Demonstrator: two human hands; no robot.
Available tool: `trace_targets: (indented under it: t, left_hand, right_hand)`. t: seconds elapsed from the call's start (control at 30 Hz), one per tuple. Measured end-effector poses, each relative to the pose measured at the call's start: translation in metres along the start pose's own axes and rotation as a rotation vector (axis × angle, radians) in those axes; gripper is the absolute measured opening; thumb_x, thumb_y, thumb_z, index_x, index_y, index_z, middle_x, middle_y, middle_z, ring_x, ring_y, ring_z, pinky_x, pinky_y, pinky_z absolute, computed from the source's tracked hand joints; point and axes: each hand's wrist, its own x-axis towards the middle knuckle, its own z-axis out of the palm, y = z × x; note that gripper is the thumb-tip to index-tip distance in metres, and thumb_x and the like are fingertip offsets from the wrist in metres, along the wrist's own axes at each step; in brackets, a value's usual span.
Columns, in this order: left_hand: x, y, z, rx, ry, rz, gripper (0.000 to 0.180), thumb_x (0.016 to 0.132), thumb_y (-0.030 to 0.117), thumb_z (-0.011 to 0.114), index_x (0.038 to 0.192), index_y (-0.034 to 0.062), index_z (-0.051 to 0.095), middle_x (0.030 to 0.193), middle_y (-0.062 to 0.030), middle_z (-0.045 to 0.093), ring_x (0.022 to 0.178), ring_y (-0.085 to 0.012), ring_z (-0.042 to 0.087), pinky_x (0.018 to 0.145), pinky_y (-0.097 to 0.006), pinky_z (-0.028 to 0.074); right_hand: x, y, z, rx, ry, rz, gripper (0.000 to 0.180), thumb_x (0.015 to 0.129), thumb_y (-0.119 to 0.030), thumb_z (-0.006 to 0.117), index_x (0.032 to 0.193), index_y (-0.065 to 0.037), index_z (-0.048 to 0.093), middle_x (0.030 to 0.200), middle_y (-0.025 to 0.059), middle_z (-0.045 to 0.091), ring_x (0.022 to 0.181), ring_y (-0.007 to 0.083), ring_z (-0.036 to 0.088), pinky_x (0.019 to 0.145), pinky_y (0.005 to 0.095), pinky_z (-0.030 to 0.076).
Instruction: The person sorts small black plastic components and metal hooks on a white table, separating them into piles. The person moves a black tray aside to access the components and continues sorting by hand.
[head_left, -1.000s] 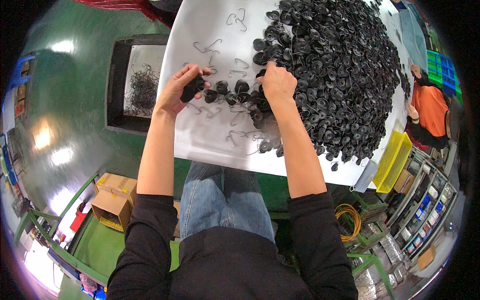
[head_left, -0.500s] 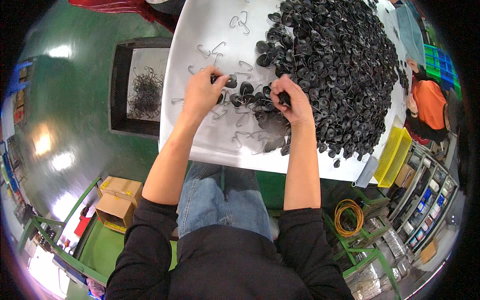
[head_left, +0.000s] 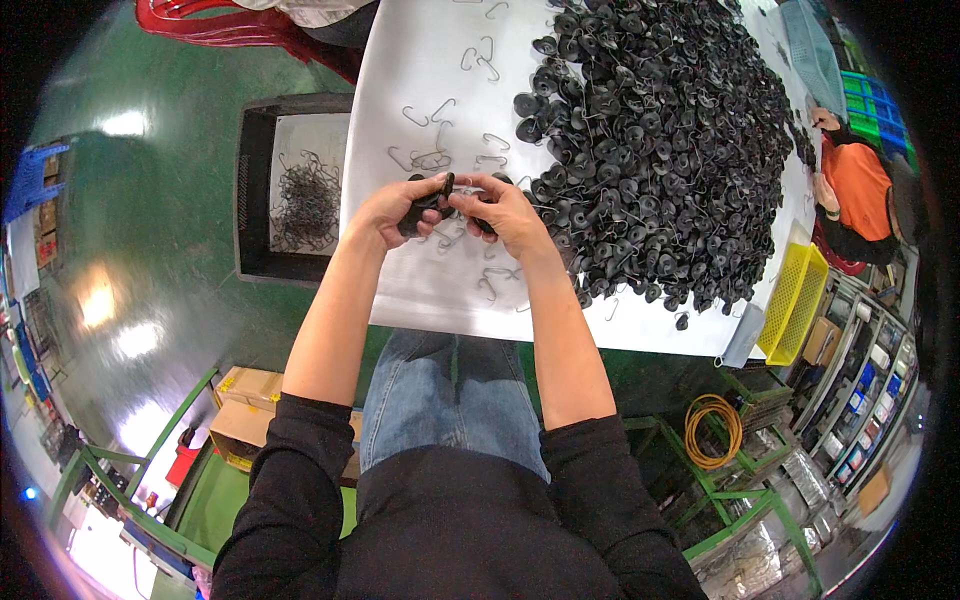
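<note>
Both hands meet over the left part of a white-topped table (head_left: pixel 400 290). My left hand (head_left: pixel 392 210) is closed on black rubber discs (head_left: pixel 413 217), one of them standing up at the fingertips. Close against it, my right hand (head_left: pixel 512 212) pinches another dark piece (head_left: pixel 484 226), mostly covered by the fingers. A large heap of black discs with wire hooks (head_left: pixel 660 150) lies just right of my right hand. Loose bent wire hooks (head_left: pixel 432 160) are scattered on the tabletop beyond and below my hands.
A black crate (head_left: pixel 245 190) holding a tangle of wire hooks stands left of the table. On the right edge is a yellow basket (head_left: pixel 795 305). Another person in an orange garment (head_left: pixel 858 190) has hands at the far right edge. A red chair (head_left: pixel 250 30) stands at upper left.
My right hand has moved left from the heap's edge to meet my left hand. The left hand has come slightly nearer to me and turned, now showing several discs in it.
</note>
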Motion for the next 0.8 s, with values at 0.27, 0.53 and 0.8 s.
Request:
trace_targets:
  t: [0.27, 0.53, 0.8]
  left_hand:
    - [-0.02, 0.022, -0.002, 0.499, 0.033, 0.326, 0.028, 0.086, 0.033, 0.066, 0.086, 0.0055, 0.06, 0.07, 0.0022, 0.057, 0.055, -0.0027, 0.047, 0.042, -0.019, 0.035]
    - [-0.023, 0.014, 0.028, 1.559, 0.319, 1.128, 0.017, 0.083, 0.022, 0.061, 0.085, 0.0055, 0.058, 0.078, -0.0131, 0.063, 0.073, -0.0353, 0.058, 0.064, -0.045, 0.044]
    - [-0.036, 0.023, 0.045, 0.356, 0.234, 0.614, 0.021, 0.087, 0.021, 0.063, 0.101, 0.0054, 0.067, 0.074, -0.0026, 0.062, 0.062, -0.0094, 0.057, 0.052, -0.024, 0.044]
  right_hand:
    - [-0.014, -0.014, -0.015, 0.152, -0.103, 0.222, 0.016, 0.079, -0.019, 0.069, 0.076, -0.008, 0.059, 0.065, -0.0022, 0.054, 0.048, 0.0061, 0.048, 0.038, 0.0206, 0.028]
    - [-0.017, -0.035, -0.001, -0.19, 0.21, -0.033, 0.017, 0.079, -0.018, 0.067, 0.076, -0.003, 0.061, 0.06, 0.0031, 0.057, 0.048, 0.0103, 0.053, 0.041, 0.024, 0.035]
    - [-0.05, -0.033, -0.036, 0.586, -0.116, -0.241, 0.028, 0.087, -0.024, 0.056, 0.107, -0.003, 0.055, 0.092, 0.0114, 0.063, 0.072, 0.0177, 0.064, 0.048, 0.025, 0.047]
